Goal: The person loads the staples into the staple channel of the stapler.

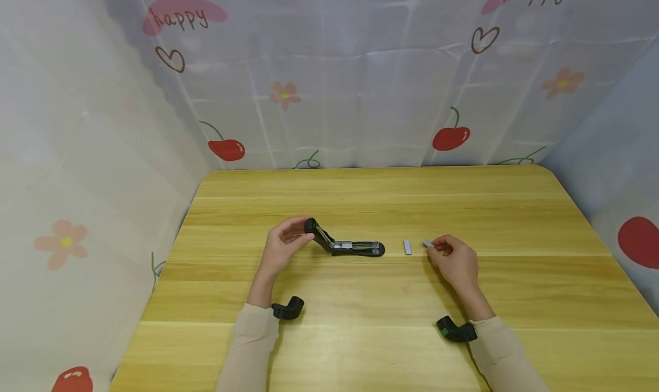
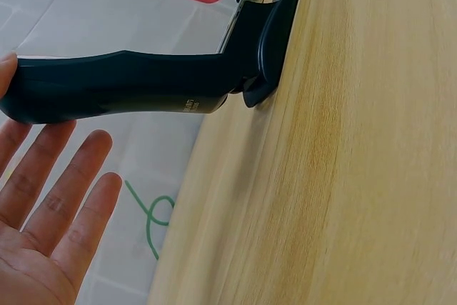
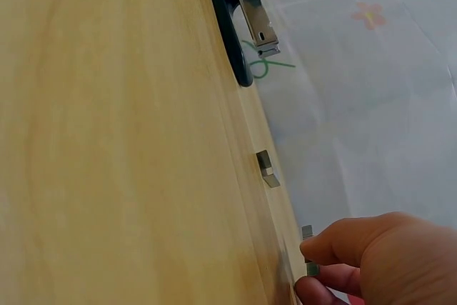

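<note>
While the left hand (image 1: 280,247) pinches the end of the stapler's raised arm (image 2: 121,85) between thumb and fingertips, its remaining fingers spread straight below. The stapler (image 1: 344,245) lies unfolded on the tabletop (image 1: 360,300), between both hands. The right hand (image 1: 455,263) pinches a small grey strip (image 1: 427,244) between thumb and fingers; a second strip (image 1: 407,247) rests between that hand and the stapler, touching neither. The step in hand looks like picking up a strip with the stapler unfolded; the next move probably calls for a light, sure pinch and a steady left hand.
</note>
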Available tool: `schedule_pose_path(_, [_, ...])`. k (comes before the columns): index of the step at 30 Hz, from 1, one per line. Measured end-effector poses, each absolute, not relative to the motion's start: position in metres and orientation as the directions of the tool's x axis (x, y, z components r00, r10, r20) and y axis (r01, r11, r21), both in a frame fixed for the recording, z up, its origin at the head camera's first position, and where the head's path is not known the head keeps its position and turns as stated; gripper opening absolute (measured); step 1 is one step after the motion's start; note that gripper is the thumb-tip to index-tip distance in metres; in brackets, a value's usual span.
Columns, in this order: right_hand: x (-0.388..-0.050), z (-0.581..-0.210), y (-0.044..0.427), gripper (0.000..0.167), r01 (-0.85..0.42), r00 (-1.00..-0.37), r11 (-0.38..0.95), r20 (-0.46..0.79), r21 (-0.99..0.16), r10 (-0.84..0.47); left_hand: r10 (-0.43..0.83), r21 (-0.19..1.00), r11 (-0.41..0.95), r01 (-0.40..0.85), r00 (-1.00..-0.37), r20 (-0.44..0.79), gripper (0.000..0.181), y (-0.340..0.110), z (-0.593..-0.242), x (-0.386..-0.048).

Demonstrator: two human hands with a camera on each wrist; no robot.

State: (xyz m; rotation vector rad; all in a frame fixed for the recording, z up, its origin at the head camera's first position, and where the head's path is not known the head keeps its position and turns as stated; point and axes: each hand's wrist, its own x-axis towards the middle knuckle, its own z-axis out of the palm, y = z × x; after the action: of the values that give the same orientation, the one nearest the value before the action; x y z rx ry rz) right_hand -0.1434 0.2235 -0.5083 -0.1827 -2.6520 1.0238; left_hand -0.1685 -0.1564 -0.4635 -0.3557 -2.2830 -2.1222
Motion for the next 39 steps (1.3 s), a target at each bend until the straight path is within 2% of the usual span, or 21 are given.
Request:
schedule_pose_path(21, [-0.149,-0.501,0.219,0.008,-0.051,-0.925,0.619,0.270,-0.783,0.265,0.166,0.983,0.063,0.174,-0.973,0.161,0.039,-0.156,-0.465,-0.169])
schedule_pose_path(39, [-0.159,-0.491,0.194,0.006,-0.113,-0.936,0.566,0.279,-0.817,0.215,0.168,0.982,0.068,0.175,-0.972,0.162,0.040,-0.157,-0.463,-0.168])
